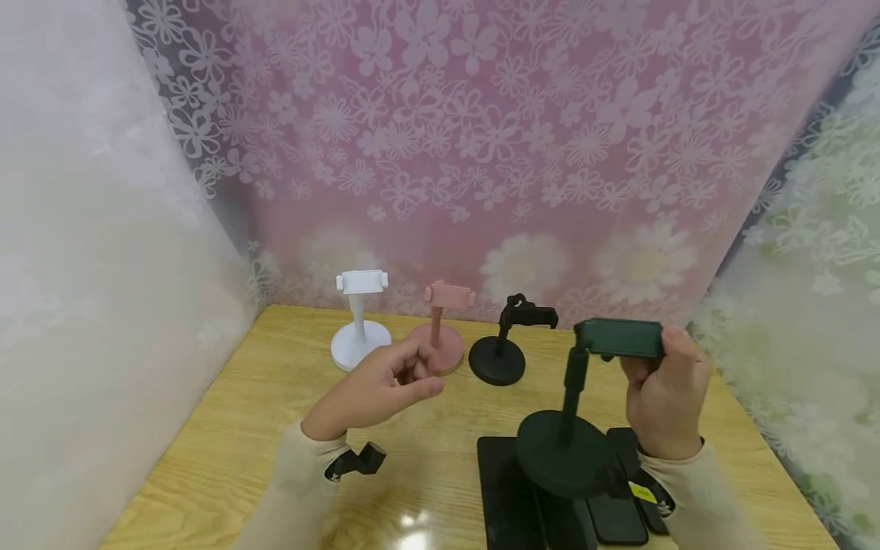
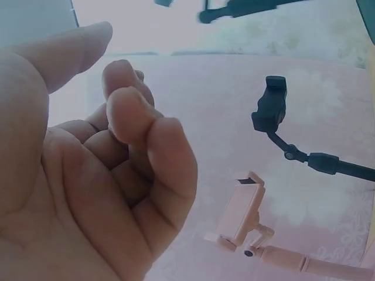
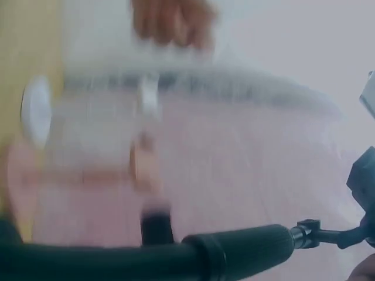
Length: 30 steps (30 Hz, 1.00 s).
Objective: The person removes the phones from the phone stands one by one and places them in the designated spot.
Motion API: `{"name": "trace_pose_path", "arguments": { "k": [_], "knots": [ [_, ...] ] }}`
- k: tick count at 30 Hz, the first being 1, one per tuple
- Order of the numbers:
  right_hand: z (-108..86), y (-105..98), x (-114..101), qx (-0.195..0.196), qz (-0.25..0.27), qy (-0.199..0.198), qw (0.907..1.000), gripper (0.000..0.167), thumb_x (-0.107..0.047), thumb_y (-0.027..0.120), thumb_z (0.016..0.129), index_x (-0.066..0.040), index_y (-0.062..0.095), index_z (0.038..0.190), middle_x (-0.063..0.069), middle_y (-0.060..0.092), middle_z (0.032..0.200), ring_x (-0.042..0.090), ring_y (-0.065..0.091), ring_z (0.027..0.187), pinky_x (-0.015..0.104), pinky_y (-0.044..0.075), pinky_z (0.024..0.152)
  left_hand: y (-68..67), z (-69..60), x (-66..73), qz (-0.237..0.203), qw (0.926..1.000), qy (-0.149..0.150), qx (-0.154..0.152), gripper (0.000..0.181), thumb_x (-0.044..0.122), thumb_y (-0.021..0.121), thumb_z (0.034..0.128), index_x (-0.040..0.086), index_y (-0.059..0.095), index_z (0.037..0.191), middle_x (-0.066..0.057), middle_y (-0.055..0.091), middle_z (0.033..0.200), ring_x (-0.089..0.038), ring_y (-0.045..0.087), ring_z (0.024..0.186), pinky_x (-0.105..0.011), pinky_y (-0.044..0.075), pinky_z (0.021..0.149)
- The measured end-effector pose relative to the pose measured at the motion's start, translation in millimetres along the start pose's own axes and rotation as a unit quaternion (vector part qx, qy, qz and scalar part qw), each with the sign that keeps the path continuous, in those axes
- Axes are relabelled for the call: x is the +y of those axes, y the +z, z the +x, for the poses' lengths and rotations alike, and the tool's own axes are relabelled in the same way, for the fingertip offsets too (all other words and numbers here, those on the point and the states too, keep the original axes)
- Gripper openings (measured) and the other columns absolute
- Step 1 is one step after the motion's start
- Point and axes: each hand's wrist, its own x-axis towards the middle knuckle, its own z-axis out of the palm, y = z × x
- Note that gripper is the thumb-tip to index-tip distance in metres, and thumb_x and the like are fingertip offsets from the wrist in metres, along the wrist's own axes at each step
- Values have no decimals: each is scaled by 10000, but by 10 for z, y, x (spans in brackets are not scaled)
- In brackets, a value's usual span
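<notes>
My right hand (image 1: 670, 393) grips a dark green phone stand (image 1: 622, 338) by the right end of its clamp head, fingers and thumb round it. The stand is lifted off the table, with its round base hanging above several phones; its pole (image 3: 246, 249) crosses the bottom of the right wrist view. My left hand (image 1: 378, 386) hovers over the table with loosely curled fingers and holds nothing. Behind it stands a pink phone stand (image 1: 450, 296), partly hidden by the fingers in the head view. A black phone stand (image 1: 498, 360) is farther right, a white one (image 1: 362, 282) farther left.
Several dark phones (image 1: 502, 473) lie side by side at the table's front right, partly covered by the green base. The wooden table (image 1: 261, 397) meets a pink floral curtain (image 1: 447, 153) at the back. Pale cloth hangs on both sides.
</notes>
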Motion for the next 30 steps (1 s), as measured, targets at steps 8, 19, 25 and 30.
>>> {"name": "trace_pose_path", "arguments": {
  "k": [8, 19, 25, 30],
  "knots": [
    [435, -695, 297, 102, -2699, -613, 9609, 586, -250, 615, 1037, 17, 408, 559, -54, 341, 492, 59, 225, 405, 245, 159, 422, -31, -30, 14, 59, 9945, 180, -1035, 89, 199, 642, 1049, 135, 609, 1101, 41, 635, 825, -59, 541, 688, -238, 486, 632],
    [605, -1263, 746, -124, -4280, -82, 9036, 583, -259, 498, 1070, 79, 529, 597, -61, 462, 494, 61, 266, 366, 257, 223, 369, 56, -21, -26, -27, 9957, 88, -922, 98, 218, 639, 1053, 123, 663, 1060, 52, 660, 849, -64, 576, 708, -249, 518, 655],
    [671, -1283, 859, -250, -4279, 38, 9034, 578, -241, 475, 1071, 75, 528, 590, -35, 464, 485, 76, 299, 371, 254, 259, 381, 68, -23, 19, 133, 9909, -149, -1328, 125, 266, 639, 1053, 187, 648, 1149, 83, 672, 905, -59, 636, 802, -259, 550, 738],
    [711, -1333, 890, -115, -4245, 161, 9052, 571, -228, 455, 1062, 80, 524, 586, -39, 466, 478, 78, 333, 385, 241, 273, 385, 87, -5, 48, 113, 9883, -362, -1474, 226, 271, 643, 1051, 166, 618, 1249, 95, 671, 905, -56, 638, 827, -267, 562, 789]
  ]
}}
